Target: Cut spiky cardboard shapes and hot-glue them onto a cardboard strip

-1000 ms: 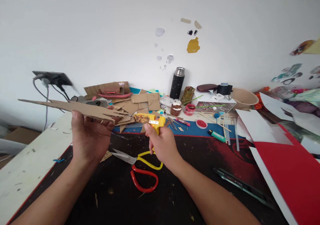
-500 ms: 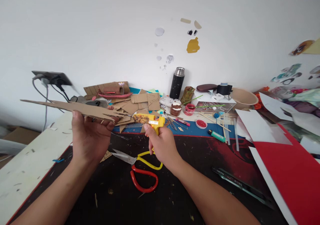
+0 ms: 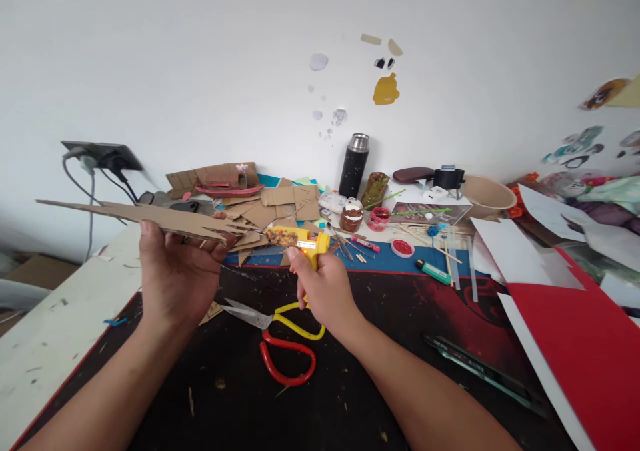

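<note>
My left hand [image 3: 183, 271] grips a long, jagged-edged piece of cardboard [image 3: 165, 220] from below, its thumb on the near edge. The cardboard is held nearly level above the dark mat, its pointed end reaching far left. In my right hand [image 3: 325, 284] is a yellow hot glue gun [image 3: 300, 239] with a brown-stained front. Its nozzle points left, at the ragged right end of the cardboard; whether they touch I cannot tell. Below both hands lie scissors [image 3: 270, 319] with one yellow and one red handle, blades parted.
Cardboard scraps [image 3: 293, 201] are heaped behind my hands, beside a small red model boat [image 3: 230, 189]. A black flask [image 3: 354, 164], paint jars [image 3: 352, 216] and a green glue-like tube [image 3: 434, 272] stand or lie at the back. Red card [image 3: 565, 344] and a cutter [image 3: 480, 371] lie right.
My left hand and the cardboard have shifted very slightly to the left. The glue gun stays almost in the same place.
</note>
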### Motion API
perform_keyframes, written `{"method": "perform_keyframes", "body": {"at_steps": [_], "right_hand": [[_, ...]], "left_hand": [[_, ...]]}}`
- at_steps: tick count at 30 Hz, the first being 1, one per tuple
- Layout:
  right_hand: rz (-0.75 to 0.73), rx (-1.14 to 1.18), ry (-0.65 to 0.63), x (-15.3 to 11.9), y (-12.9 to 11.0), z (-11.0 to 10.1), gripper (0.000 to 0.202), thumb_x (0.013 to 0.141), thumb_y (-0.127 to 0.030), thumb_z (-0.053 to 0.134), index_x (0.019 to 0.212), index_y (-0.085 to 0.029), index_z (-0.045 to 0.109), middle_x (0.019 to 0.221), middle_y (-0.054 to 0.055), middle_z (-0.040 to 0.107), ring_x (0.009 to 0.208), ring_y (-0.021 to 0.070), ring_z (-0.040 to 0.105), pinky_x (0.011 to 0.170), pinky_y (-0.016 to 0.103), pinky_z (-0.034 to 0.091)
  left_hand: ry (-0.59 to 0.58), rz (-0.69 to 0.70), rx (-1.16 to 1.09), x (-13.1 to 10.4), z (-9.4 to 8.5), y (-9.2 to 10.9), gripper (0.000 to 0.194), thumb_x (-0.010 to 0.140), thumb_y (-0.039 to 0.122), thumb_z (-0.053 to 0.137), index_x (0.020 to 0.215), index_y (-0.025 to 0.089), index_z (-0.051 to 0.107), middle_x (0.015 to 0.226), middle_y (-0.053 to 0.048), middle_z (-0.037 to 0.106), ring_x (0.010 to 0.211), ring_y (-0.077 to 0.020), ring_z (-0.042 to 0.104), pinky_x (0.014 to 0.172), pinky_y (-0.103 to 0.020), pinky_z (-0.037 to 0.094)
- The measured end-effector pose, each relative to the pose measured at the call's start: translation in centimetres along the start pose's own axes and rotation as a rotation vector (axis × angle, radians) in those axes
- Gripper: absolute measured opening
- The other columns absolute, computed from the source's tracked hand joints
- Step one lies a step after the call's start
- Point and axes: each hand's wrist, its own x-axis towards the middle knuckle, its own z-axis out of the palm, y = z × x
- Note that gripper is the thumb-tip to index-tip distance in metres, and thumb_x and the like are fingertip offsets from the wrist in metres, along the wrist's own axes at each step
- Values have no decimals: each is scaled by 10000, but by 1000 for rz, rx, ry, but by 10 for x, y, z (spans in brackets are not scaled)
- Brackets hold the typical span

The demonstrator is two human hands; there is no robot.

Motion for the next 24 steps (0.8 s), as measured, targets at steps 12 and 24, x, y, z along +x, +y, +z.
{"method": "perform_keyframes", "body": {"at_steps": [12,24], "right_hand": [[20,1,-1,-2,-3,0,615,964,-826,690,713,-275,581,456,-59,522,380,118,513,434,243,409],[12,-15,0,-1,-1,-1,595,1023,-762,670,697,-272,578,470,-43,538,401,128,537,455,253,430]], "left_hand": [[-44,50,68,-4,2,4,852,551,839,1080,1152,256,920,1143,-51,921,954,-227,824,675,-247,692],[-55,64,91,-10,6,8,772,524,822,1098,1055,294,914,1016,-18,918,864,-242,806,697,-301,733]]}}
